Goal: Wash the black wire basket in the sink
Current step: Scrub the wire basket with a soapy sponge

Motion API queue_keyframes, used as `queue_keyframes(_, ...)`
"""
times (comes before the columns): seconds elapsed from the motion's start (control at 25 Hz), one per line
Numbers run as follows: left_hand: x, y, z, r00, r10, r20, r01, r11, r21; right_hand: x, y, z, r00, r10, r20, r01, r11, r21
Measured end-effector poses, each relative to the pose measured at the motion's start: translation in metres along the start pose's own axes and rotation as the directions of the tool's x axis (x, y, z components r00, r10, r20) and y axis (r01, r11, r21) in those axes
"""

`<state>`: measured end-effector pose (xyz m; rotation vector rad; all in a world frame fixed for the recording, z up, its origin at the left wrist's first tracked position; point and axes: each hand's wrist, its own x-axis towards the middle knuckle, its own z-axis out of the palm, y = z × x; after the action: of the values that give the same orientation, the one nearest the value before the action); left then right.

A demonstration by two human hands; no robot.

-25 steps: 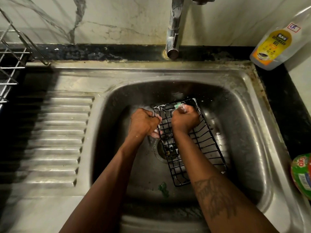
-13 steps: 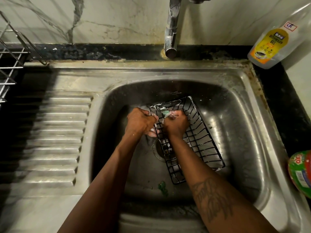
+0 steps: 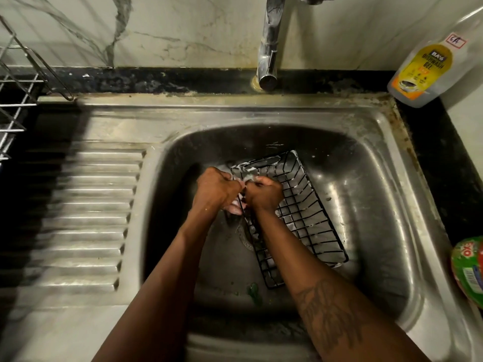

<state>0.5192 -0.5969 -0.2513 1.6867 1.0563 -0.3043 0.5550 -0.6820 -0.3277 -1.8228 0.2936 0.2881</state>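
The black wire basket [image 3: 305, 223] lies tilted in the steel sink [image 3: 379, 205], soapy foam along its far rim. My left hand [image 3: 218, 190] grips the basket's left edge, fingers curled round the wire. My right hand [image 3: 265, 195] is inside the basket near that same edge, fist curled on a small scrubber that is mostly hidden under the fingers. Both hands sit close together, almost touching. The drain is partly covered by the basket.
The tap [image 3: 269, 48] hangs over the sink's back edge, no water running. A dishwash gel bottle [image 3: 428, 66] leans at the back right. A green packet [image 3: 470, 267] lies at the right rim. A ribbed drainboard [image 3: 86, 212] and a wire rack [image 3: 15, 100] are left.
My right hand has slid from the basket's far rim back toward me and left, meeting my left hand. The basket's far end shifted slightly.
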Motion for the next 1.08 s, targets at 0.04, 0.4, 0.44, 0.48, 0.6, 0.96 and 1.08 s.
queue_keyframes(0.04, 0.002, -0.001, -0.001, 1.0, 0.008, -0.013, -0.008, 1.0, 0.003, 0.002, 0.001, 0.001, 0.998, -0.003, 0.06, 0.005, 1.0, -0.029)
queue_keyframes(0.4, 0.013, -0.005, -0.001, 0.998, 0.026, -0.051, -0.025, 1.0, 0.017, -0.005, -0.024, 0.009, 0.981, 0.167, 0.095, -0.192, 0.885, 0.424)
queue_keyframes(0.44, 0.015, -0.006, -0.001, 0.999, 0.022, -0.049, -0.021, 1.0, 0.019, -0.004, -0.023, 0.01, 0.985, 0.145, 0.089, -0.169, 0.89, 0.424)
queue_keyframes(0.48, 0.012, -0.005, -0.001, 0.999, 0.012, -0.038, -0.012, 1.0, 0.007, -0.003, -0.02, 0.008, 0.985, 0.155, 0.071, -0.17, 0.899, 0.405)
queue_keyframes(0.6, 0.01, -0.003, -0.001, 1.0, -0.013, -0.006, 0.012, 0.999, -0.05, -0.001, -0.006, 0.004, 0.972, 0.235, -0.03, -0.221, 0.945, 0.241)
queue_keyframes(0.96, 0.001, 0.0, 0.0, 1.0, -0.016, 0.017, 0.018, 0.993, -0.113, 0.019, -0.024, -0.032, 0.928, 0.022, -0.372, 0.022, 0.993, 0.113)
queue_keyframes(1.08, -0.001, 0.001, -0.001, 0.999, -0.002, 0.044, 0.006, 0.995, -0.096, 0.021, -0.018, -0.021, 0.941, 0.033, -0.337, 0.005, 0.994, 0.11)
